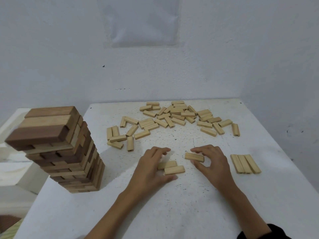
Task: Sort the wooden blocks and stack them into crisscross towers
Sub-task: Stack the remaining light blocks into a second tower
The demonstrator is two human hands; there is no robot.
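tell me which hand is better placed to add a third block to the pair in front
Right. The right hand pinches a block just beside the pair, so it likely needs only a short move. The left hand is busy holding the pair between thumb and fingers.

Both my bare forearms enter from bottom edge, angling inward toward each other. Left hand [151, 168] palm down, fingers arched, thumb stretched flat toward right; can't tell from here whether it grips anything. Right hand [213, 163] palm down, thumb and curled fingers pinching right end of light wooden block [194, 156], index finger extended past it.
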